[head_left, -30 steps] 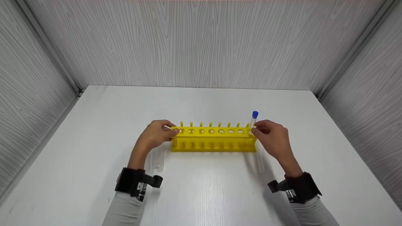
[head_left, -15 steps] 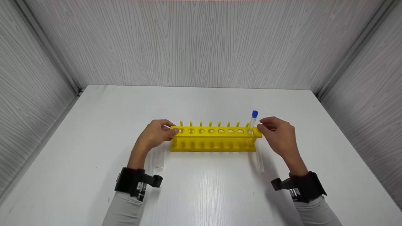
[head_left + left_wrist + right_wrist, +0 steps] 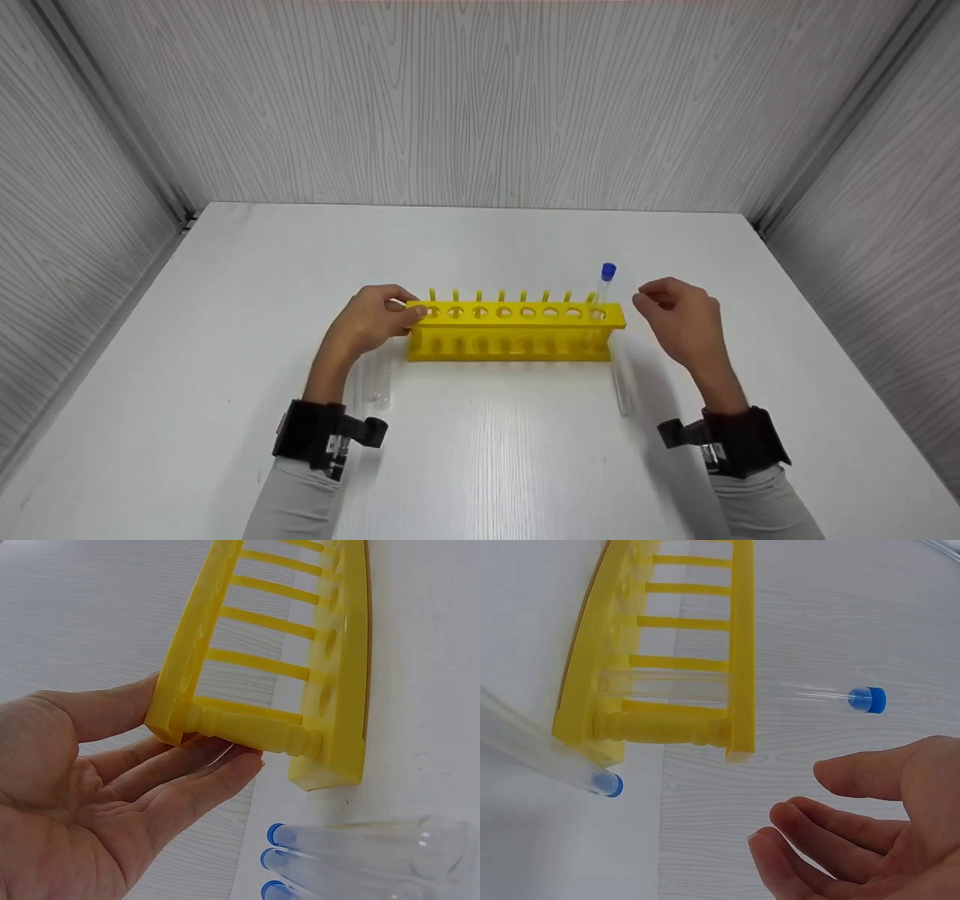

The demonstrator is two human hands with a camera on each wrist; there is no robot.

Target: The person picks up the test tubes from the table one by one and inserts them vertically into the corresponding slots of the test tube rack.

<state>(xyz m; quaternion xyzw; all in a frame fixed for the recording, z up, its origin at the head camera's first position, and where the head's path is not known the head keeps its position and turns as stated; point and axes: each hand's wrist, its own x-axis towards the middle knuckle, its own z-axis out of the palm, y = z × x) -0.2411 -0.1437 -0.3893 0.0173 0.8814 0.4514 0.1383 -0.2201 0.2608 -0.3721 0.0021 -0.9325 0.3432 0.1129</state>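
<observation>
Your left hand pinches the rack by its left end, likely to steady it, while your right hand, thumb and fingers parted around nothing, hangs near the tube that the rack's right end props up.

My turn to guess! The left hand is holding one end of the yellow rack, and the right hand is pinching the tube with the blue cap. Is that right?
Not quite: the right hand isn't pinching the tube. The right wrist view shows a gap between them. The left hand does hold the yellow rack's end.
</observation>
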